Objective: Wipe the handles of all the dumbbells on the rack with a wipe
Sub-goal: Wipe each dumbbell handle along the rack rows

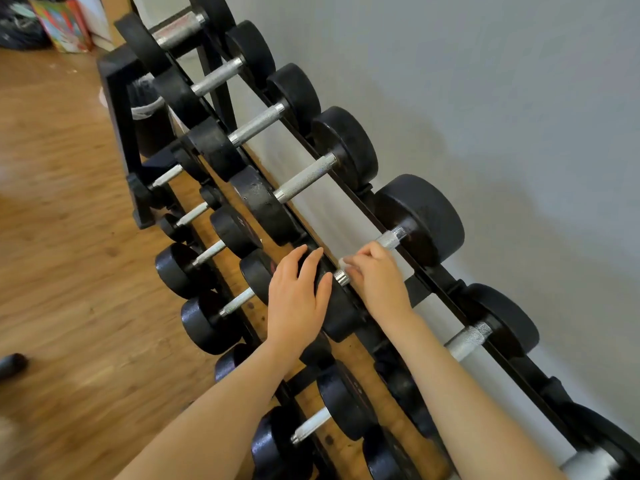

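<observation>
Here, dumbbells [408,233] on rack [349,192]

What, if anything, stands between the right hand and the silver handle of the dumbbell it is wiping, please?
Nothing visible does. The right hand already lies over the knurled silver metal handle of the black round-headed dumbbell, with a bit of white wipe at its fingers. The left hand rests on that dumbbell's near head.

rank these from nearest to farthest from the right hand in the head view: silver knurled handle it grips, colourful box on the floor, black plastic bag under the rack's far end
1. Silver knurled handle, under the right hand.
2. Black plastic bag, up-left.
3. Colourful box, top-left corner.
</observation>
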The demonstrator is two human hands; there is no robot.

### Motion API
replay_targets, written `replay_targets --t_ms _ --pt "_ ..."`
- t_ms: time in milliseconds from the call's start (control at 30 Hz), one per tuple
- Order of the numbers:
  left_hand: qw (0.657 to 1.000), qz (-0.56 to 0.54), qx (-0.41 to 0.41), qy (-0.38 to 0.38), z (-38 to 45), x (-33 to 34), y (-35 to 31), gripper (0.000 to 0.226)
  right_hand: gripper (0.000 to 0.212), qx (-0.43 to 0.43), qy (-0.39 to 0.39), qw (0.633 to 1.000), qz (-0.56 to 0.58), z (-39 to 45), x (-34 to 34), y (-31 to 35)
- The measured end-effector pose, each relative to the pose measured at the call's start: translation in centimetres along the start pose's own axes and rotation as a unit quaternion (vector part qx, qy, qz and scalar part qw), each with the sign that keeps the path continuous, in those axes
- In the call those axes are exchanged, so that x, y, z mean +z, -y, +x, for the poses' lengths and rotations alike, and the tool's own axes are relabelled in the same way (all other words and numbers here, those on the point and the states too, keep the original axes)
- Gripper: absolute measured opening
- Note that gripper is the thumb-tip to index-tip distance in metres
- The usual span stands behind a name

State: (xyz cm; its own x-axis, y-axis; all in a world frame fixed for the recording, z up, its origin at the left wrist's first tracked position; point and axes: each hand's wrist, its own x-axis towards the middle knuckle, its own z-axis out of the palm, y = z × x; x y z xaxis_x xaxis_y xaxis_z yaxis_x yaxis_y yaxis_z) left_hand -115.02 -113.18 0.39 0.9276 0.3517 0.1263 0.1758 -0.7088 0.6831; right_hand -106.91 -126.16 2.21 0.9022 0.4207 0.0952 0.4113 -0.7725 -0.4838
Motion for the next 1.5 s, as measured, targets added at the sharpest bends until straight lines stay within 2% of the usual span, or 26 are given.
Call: replay_targets --t_ms 67,167,233,300,433,567,767,933,1000,1033,1100,1133,1200,1233,1300,1433,1500 --pt "1.0 0.001 0.0 -0.005 0.0 0.2 0.1 0.052 0.012 0.053 -0.018 0.996 0.064 -0.3 0.2 0.0" --pt "1.0 0.004 0.002 -0.011 0.1 0.4 0.3 0.051 0.006 0.07 0.038 0.99 0.117 -0.6 0.6 0.6" --pt "1.0 0.004 0.006 -0.014 0.1 0.5 0.3 0.051 0.011 0.002 0.06 0.998 0.032 -0.4 0.3 0.6" --pt "1.0 0.004 0.009 -0.019 0.1 0.5 0.3 0.053 0.018 -0.056 0.047 0.995 -0.063 0.3 -0.2 0.5" --pt "1.0 0.006 0.014 -0.026 0.0 0.6 0.5 0.053 0.019 -0.079 0.068 0.983 -0.148 2.0 -0.6 1.0" --pt "0.999 0.009 0.015 -0.029 0.1 0.7 0.6 0.052 0.023 -0.101 0.11 0.978 -0.143 2.4 -0.7 1.3" --pt "0.999 0.009 0.02 -0.033 0.1 0.7 0.6 0.051 0.022 -0.055 0.03 0.992 -0.113 1.5 -0.9 0.3" --pt "0.999 0.013 0.017 -0.026 0.1 0.7 0.7 0.052 0.024 -0.103 0.108 0.984 -0.098 0.8 -0.3 0.7" --pt "0.999 0.011 0.016 -0.027 0.1 0.7 0.5 0.052 0.022 -0.093 0.07 0.99 -0.079 0.5 -0.4 -0.2" --pt "0.999 0.009 0.014 -0.028 0.1 0.7 0.5 0.052 0.019 -0.062 0.039 0.996 -0.052 0.3 -0.3 -0.7" --pt "0.999 0.007 0.014 -0.028 0.1 0.7 0.5 0.052 0.011 0.042 -0.008 0.996 0.082 -0.4 0.2 -1.0" --pt "0.999 0.007 0.015 -0.028 0.1 0.7 0.5 0.052 0.009 0.102 -0.011 0.977 0.187 -0.8 0.4 -0.7" --pt "0.999 0.006 0.015 -0.027 0.1 0.7 0.5 0.052 0.012 0.181 0.015 0.915 0.359 -1.5 0.9 0.1" --pt "0.999 0.006 0.016 -0.027 0.1 0.7 0.6 0.052 0.013 0.185 0.02 0.906 0.381 -1.8 1.0 0.2" --pt "0.999 0.006 0.018 -0.031 0.1 0.7 0.6 0.051 0.014 0.154 0.003 0.924 0.35 -2.0 1.0 0.2" --pt "0.999 0.005 0.022 -0.036 0.1 0.7 0.4 0.05 0.012 0.118 -0.118 0.955 0.246 -2.1 1.5 -0.3" --pt "0.999 0.006 0.019 -0.035 0.0 0.6 0.4 0.05 0.017 0.115 -0.125 0.956 0.239 -2.5 2.1 -0.3"
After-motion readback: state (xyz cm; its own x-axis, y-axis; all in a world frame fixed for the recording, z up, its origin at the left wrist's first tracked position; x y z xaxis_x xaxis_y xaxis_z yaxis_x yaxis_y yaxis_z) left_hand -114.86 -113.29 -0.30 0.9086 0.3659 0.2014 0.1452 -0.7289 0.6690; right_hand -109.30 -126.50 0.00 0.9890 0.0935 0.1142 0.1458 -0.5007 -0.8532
